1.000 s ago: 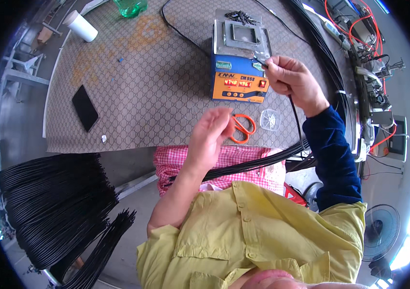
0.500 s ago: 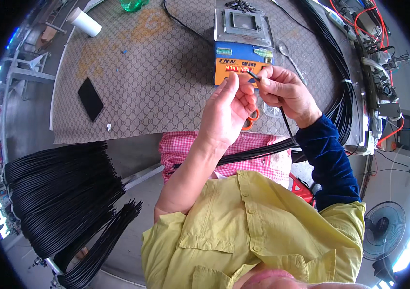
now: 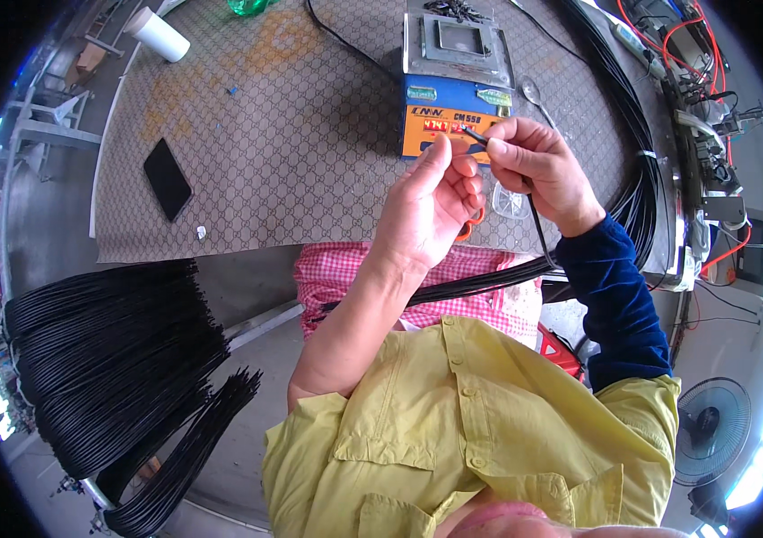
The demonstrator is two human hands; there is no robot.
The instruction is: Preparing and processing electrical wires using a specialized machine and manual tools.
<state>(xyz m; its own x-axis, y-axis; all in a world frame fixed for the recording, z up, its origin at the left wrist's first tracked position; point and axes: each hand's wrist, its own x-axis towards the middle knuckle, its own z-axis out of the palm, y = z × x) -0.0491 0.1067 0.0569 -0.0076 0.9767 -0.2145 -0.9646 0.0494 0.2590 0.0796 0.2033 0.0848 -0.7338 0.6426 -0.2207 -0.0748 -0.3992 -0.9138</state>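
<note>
My right hand [image 3: 543,170] pinches a black cable [image 3: 538,224] close to its end; from there the cable hangs down toward my lap. Its thin stripped tip [image 3: 469,132] points up and left, in front of a blue and orange heating box with a red digital display [image 3: 413,121]. Just left of the tip is my left hand [image 3: 426,197], palm toward me, fingers curled and thumb raised. Its index finger is hidden behind the thumb, so anything pinched there cannot be made out. Orange scissor handles [image 3: 466,235] show partly behind my left hand.
On the box lies a square metal basin [image 3: 464,40]. A spoon [image 3: 536,97], a clear plastic dish [image 3: 510,203], a black phone [image 3: 168,180] and a white cup [image 3: 159,36] are on the patterned table. Cable bundles lie right [image 3: 637,206] and hang lower left [image 3: 121,359].
Both hands have shifted slightly to the right, keeping the same pose. The cable stays in my right hand, its tip now a little higher.
</note>
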